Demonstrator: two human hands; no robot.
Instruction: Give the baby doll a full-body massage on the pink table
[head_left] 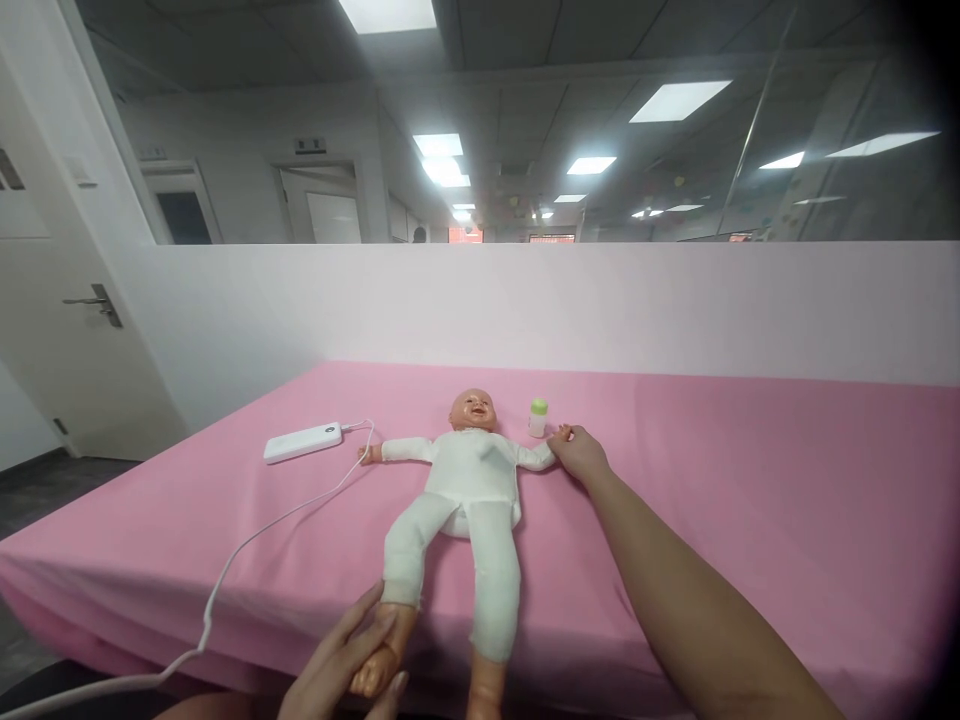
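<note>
A baby doll (476, 475) with a white cloth body lies face up on the pink-covered table (675, 480), its head toward the wall and its arms spread. My right hand (581, 452) is closed round the doll's hand on the right side of the view. Down at the table's front edge, my left hand (349, 655) holds the doll's lower leg and foot on the left, fingers on one side and thumb below. A small bottle with a green cap (538, 418) stands beside the doll's head, just left of my right hand.
A white power bank (303, 443) lies left of the doll. Its white cable (262, 530) loops near the doll's hand and runs to the lower left. Behind the table is a white wall (525, 305) with glass above; a door (75, 290) stands at the left.
</note>
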